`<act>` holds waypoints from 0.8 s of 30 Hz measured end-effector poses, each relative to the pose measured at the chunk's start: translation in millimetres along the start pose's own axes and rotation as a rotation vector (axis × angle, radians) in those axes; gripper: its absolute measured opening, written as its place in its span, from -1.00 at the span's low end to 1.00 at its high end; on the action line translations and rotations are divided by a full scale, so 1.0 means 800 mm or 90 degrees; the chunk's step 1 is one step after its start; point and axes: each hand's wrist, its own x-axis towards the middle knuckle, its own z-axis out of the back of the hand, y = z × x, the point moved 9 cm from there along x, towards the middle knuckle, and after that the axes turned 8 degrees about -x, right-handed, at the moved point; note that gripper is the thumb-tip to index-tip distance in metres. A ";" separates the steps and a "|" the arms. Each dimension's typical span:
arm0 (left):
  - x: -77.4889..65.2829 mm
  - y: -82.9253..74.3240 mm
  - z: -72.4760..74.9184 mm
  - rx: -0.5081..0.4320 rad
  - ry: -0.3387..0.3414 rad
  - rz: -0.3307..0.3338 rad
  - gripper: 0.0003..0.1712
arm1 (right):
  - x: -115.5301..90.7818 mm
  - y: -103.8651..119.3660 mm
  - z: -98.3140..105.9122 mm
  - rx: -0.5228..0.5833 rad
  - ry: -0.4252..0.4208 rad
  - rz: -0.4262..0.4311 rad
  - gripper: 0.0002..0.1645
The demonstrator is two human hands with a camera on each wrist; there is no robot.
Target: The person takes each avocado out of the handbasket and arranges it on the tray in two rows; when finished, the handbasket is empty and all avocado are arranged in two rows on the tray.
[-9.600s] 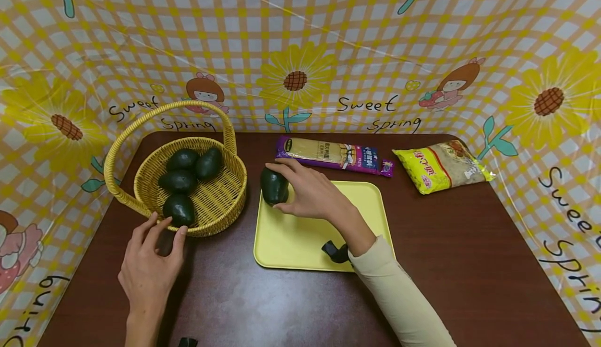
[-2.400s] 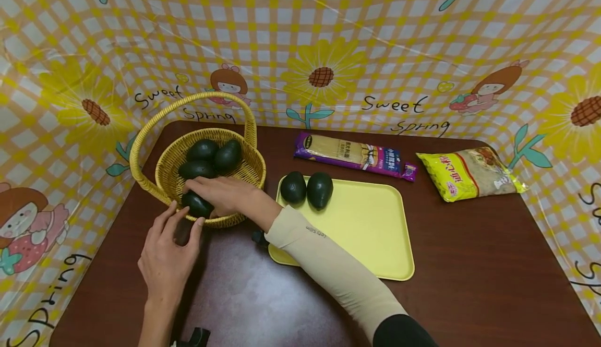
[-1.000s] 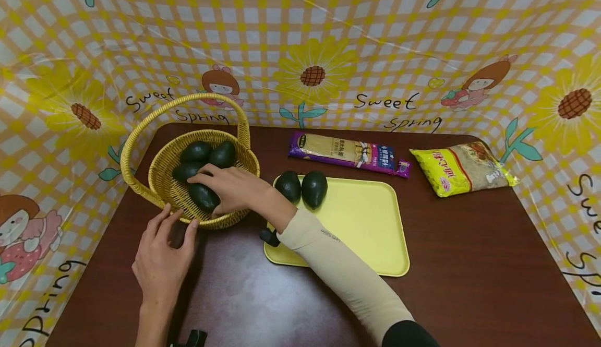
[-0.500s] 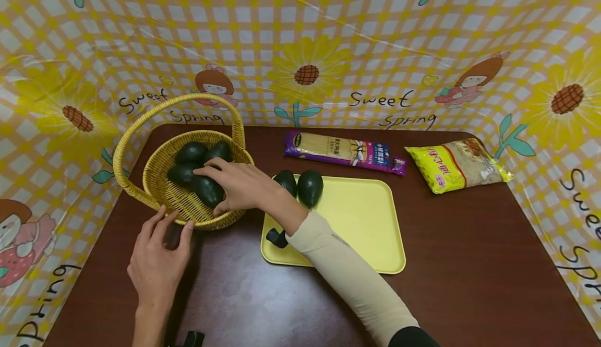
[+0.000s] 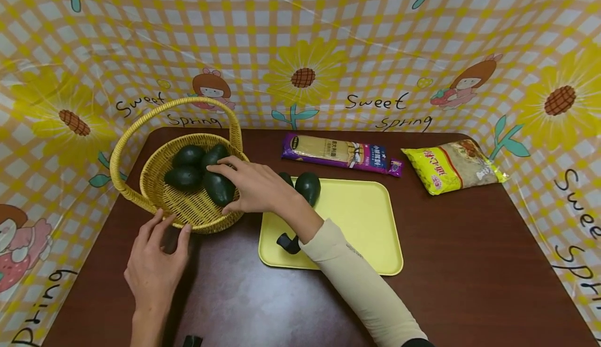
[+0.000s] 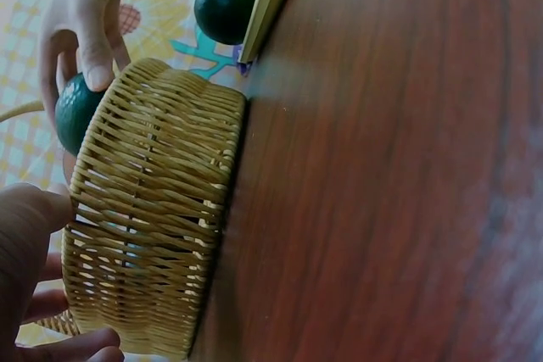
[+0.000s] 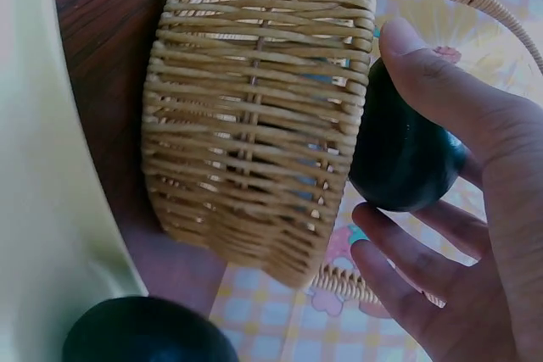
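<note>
My right hand (image 5: 258,185) grips a dark green avocado (image 5: 219,188) over the right side of the yellow wicker basket (image 5: 188,222), close to its rim. In the right wrist view the thumb lies across this avocado (image 7: 403,142), with fingers beneath it. Three more avocados, one of them this front avocado (image 5: 183,178), lie inside the basket. The left hand (image 5: 157,263) holds the near rim with bent fingers; the left wrist view shows its fingertips (image 6: 59,205) right at the rim. Two avocados (image 5: 307,188) sit on the yellow tray (image 5: 357,232), one partly hidden by the right hand.
Behind the tray lies a purple pasta pack (image 5: 338,151). A yellow bag (image 5: 453,167) rests at the back right of the dark table (image 5: 469,263). The basket's tall handle (image 5: 176,104) arches over its back left. Patterned cloth (image 5: 300,23) surrounds the table.
My right hand has moved the avocado from the basket's near side up and rightward toward the rim. Earlier it set another avocado onto the tray. My left hand stays at the basket.
</note>
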 end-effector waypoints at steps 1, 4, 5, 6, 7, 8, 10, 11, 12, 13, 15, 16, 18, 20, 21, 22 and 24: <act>0.000 -0.001 0.000 0.000 0.000 -0.001 -0.51 | -0.002 -0.001 0.001 0.001 -0.006 -0.001 0.18; 0.001 -0.002 0.000 -0.001 0.000 -0.006 -0.51 | -0.009 -0.007 0.004 0.003 -0.021 -0.005 0.20; 0.001 -0.003 0.000 -0.002 0.000 -0.006 -0.51 | -0.011 -0.010 0.005 0.003 -0.025 -0.007 0.20; 0.001 -0.003 0.000 -0.003 0.000 -0.006 -0.51 | -0.013 -0.012 0.006 0.003 -0.029 -0.008 0.20; 0.001 -0.004 0.000 -0.003 0.000 -0.005 -0.51 | -0.015 -0.015 0.007 0.000 -0.033 -0.010 0.21; 0.001 -0.004 0.000 -0.003 0.000 -0.005 -0.51 | -0.017 -0.017 0.008 0.001 -0.037 -0.011 0.20; 0.001 -0.003 0.001 -0.003 0.000 -0.003 -0.51 | -0.021 -0.021 0.010 0.001 -0.043 -0.014 0.20; 0.001 -0.003 0.000 -0.003 0.001 -0.003 -0.51 | -0.024 -0.023 0.011 0.004 -0.046 -0.015 0.19; 0.001 -0.003 0.000 -0.002 0.001 -0.003 -0.51 | -0.027 -0.025 0.012 0.004 -0.050 -0.018 0.19; 0.001 -0.003 0.000 -0.002 0.002 -0.004 -0.51 | -0.029 -0.026 0.014 0.006 -0.053 -0.021 0.18; 0.001 -0.003 0.000 -0.002 0.002 -0.003 -0.51 | -0.035 -0.030 0.016 0.007 -0.058 -0.029 0.18; 0.001 -0.003 0.000 -0.001 0.002 -0.003 -0.51 | -0.038 -0.031 0.017 0.006 -0.059 -0.034 0.18; 0.001 -0.003 -0.001 0.000 0.003 -0.002 -0.51 | -0.043 -0.035 0.018 0.000 -0.062 -0.042 0.18; 0.000 -0.002 0.000 0.001 0.002 -0.001 -0.51 | -0.047 -0.038 0.020 -0.004 -0.066 -0.049 0.19; -0.001 -0.002 0.000 0.002 0.002 -0.001 -0.51 | -0.050 -0.040 0.020 -0.007 -0.067 -0.052 0.19; -0.001 -0.002 0.001 0.001 0.001 -0.002 -0.51 | -0.052 -0.041 0.020 -0.008 -0.069 -0.054 0.19; -0.002 -0.002 0.002 0.001 -0.002 -0.005 -0.52 | -0.056 -0.043 0.021 -0.011 -0.072 -0.055 0.19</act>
